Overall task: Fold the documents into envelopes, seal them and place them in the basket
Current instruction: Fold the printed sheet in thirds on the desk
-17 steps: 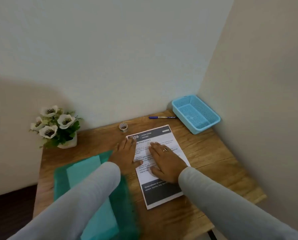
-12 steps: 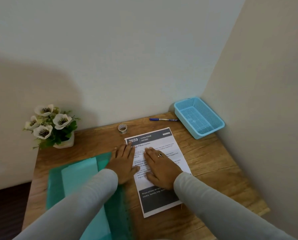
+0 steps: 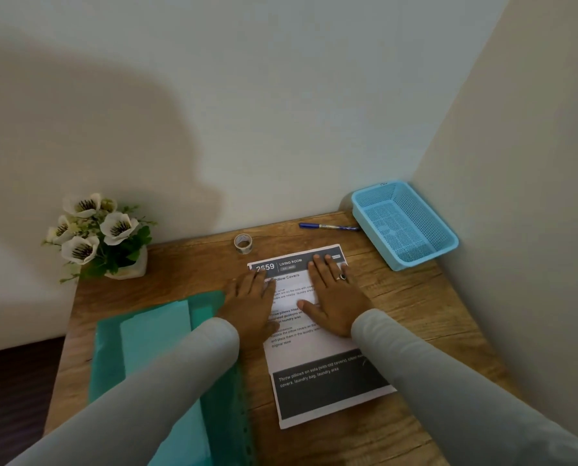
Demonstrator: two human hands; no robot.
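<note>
Here both hands, left [image 3: 252,302] and right [image 3: 336,297], lie flat, fingers spread, holding nothing, on the document [image 3: 317,358].

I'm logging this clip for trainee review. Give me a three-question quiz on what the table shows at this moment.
1. True or false: the blue basket already holds a sealed envelope.
2. Multiple choice: what lies under both hands? A) the printed document B) the teal folder C) the tape roll
3. Fill in: the blue pen lies between the tape roll and the ____.

Key
1. False; the basket is empty.
2. A; the left hand and right hand lie flat and open on the unfolded sheet, the left one partly over its left edge.
3. Basket.
</note>
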